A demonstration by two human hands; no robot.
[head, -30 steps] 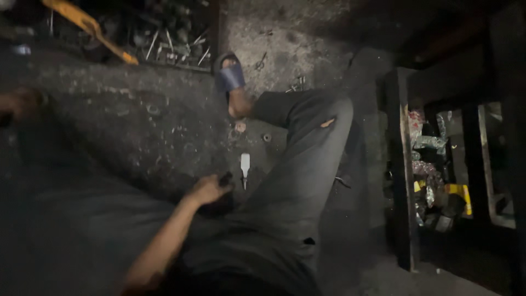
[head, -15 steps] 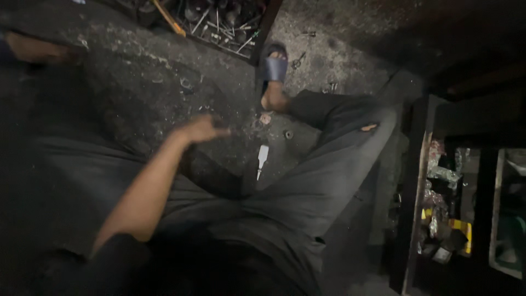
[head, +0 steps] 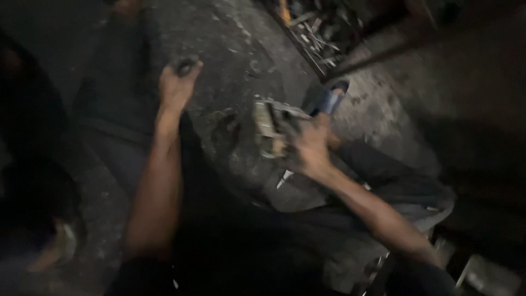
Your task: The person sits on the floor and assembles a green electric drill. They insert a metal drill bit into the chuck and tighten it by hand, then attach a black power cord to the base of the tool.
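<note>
Motion blur smears the grimy metal part (head: 272,130) in the right hand (head: 309,148). The small dark object (head: 184,66) in the left hand (head: 176,83) is too dim to identify.

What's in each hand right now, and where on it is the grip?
Left hand closes on a small dark object at its fingertips. Right hand holds a blurred greyish metal part by its right side.

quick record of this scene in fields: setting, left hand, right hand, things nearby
setting: dim workshop, person seated on a gritty concrete floor, view blurred
left hand: left hand closed on a small dark object, kind unclear
right hand: right hand grips a blocky grey metal part held above the floor
nearby: small white item on the floor under the right hand; blue sandal on the foot; tray of metal tools at top
</note>
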